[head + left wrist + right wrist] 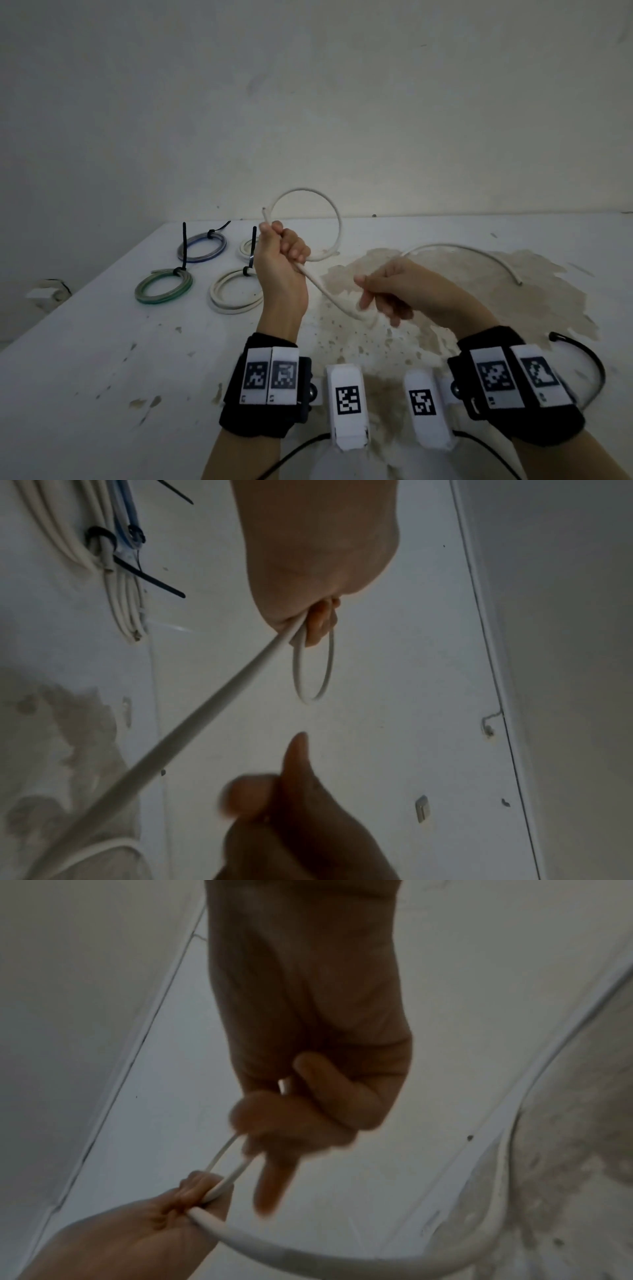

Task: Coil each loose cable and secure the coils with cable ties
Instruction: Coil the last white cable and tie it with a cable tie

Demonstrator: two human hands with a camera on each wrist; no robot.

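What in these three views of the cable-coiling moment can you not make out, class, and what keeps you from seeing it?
- Small white coil, head view: mostly hidden behind the left hand.
- Right hand, head view: its fingertips are motion-blurred where they hold the white cable.
- Blue coil, left wrist view: cut off by the top edge.
- Black cord, head view: its near end is hidden behind the right wristband.

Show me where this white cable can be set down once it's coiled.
Bare tabletop lies near-left, in front of the green coil and the white coil. Another patch is far right, beyond the stain. The far-left corner is crowded: the blue coil and the others sit close together. Both the left hand and right hand grip the loose cable.
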